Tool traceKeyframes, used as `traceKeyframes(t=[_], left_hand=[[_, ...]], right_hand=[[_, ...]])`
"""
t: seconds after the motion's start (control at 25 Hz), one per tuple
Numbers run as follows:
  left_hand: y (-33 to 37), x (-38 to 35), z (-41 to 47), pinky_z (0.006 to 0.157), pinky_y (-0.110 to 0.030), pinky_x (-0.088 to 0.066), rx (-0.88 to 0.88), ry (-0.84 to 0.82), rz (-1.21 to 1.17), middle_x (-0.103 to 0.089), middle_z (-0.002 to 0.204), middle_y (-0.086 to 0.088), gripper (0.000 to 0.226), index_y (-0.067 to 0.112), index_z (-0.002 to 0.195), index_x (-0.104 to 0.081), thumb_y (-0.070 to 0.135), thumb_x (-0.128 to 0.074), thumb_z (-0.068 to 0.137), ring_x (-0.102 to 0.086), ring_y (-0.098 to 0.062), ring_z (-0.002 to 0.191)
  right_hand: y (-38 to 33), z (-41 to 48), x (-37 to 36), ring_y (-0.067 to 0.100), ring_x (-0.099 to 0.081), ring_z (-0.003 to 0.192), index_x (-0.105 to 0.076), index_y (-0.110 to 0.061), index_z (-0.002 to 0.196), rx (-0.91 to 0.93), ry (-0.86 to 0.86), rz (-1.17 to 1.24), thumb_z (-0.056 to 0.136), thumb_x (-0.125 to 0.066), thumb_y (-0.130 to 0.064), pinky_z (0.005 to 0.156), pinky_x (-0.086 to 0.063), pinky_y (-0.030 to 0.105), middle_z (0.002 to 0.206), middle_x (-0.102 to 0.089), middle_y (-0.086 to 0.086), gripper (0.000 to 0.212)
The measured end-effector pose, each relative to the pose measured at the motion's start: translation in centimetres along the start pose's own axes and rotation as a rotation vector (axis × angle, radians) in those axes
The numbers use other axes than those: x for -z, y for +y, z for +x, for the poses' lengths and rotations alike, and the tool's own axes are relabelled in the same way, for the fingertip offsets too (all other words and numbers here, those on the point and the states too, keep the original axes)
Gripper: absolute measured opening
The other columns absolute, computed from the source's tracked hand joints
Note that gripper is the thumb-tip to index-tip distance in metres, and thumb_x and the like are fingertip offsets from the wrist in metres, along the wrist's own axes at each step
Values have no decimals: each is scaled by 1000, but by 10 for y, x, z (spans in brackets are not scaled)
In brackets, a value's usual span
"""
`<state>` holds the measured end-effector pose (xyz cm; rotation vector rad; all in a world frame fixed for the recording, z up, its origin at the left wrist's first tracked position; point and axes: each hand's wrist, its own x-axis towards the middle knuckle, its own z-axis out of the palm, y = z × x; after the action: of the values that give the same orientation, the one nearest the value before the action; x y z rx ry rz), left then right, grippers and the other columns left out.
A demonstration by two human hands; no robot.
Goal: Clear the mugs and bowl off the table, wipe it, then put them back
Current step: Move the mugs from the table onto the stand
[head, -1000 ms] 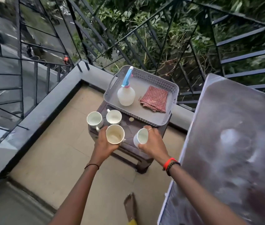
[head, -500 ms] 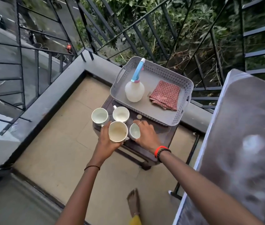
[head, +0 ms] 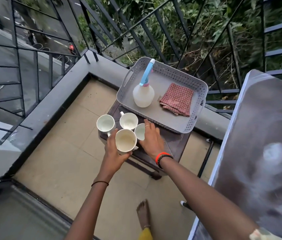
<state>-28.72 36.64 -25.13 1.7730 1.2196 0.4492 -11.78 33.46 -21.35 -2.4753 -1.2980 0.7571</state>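
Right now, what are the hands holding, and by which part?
The left hand grips the cream mug round its side wall. The right hand lies straight-fingered against a small white mug, gripping nothing.

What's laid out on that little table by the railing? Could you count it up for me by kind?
white mugs: 3
smaller white cup or bowl: 1
spray bottle: 1
checked cloth: 1
grey tray: 1
Total: 7

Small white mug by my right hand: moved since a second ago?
Yes. The small white mug moved left across the dark brown stool, nearer the rear white mug.
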Motion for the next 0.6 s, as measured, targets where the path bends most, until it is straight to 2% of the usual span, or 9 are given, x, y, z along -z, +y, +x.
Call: traceKeyframes(t=[0.12, 0.32, 0.44, 0.48, 0.6], left_hand=[[3, 0, -1, 110, -40, -39, -26, 10, 21, -41, 145, -7, 103, 18, 152, -26, 18, -88, 69, -40, -22, 135], [6, 1, -1, 110, -41, -39, -43, 32, 58, -44, 142, -11, 98, 11, 147, -34, 23, -90, 67, -42, -26, 134], [15, 1, -12, 113, -16, -28, -58, 69, 109, -41, 145, -13, 101, 7, 148, -32, 17, -91, 66, -36, -22, 134], [18, 2, -19, 113, -15, -26, -64, 90, 127, -39, 147, -14, 103, 7, 149, -31, 14, -91, 65, -33, -22, 135], [32, 5, -40, 117, -39, -30, -26, 168, 173, -33, 150, -17, 106, 9, 151, -28, 10, -89, 65, -31, -31, 139]], right_hand=[[-6, 3, 0, 34, -44, 113, -20, -14, 149, -16, 30, 12, 87, -62, -19, 84, -46, 43, 134, -39, 9, 75], [-4, -4, 6, 35, -41, 118, -15, -14, 151, -23, 12, 62, 82, -68, -10, 93, -43, 41, 137, -34, 11, 88], [4, -19, 18, 33, -40, 120, -23, -15, 149, -39, 45, 164, 81, -65, -5, 99, -41, 38, 134, -35, 11, 80], [7, -27, 24, 33, -40, 120, -28, -15, 146, -44, 56, 195, 82, -63, -5, 100, -39, 37, 132, -36, 11, 74], [22, -55, 45, 28, -40, 121, -39, -15, 140, -77, 106, 275, 87, -59, -9, 101, -35, 31, 131, -40, 8, 57]])
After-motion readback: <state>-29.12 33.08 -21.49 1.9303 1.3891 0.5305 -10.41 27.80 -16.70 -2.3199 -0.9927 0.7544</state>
